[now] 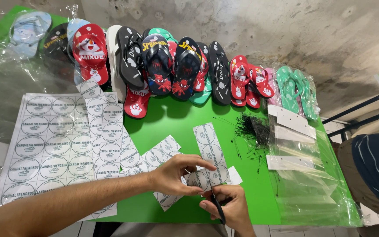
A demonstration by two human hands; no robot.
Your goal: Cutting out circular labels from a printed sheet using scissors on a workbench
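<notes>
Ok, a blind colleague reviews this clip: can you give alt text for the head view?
Two bare hands cut a strip of round labels on a green table: the left hand holds the strip, the right hand works scissors. A row of children's flip-flops lines the far edge, label sheets lie left.

White label strip (207,175) — flat, round-printed

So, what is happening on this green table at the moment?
A person is cutting round printed labels from a paper strip. The left hand holds the strip, and the right hand works black scissors at its lower end. A full label sheet lies to the left, and flip-flops stand in a row along the wall.
</notes>
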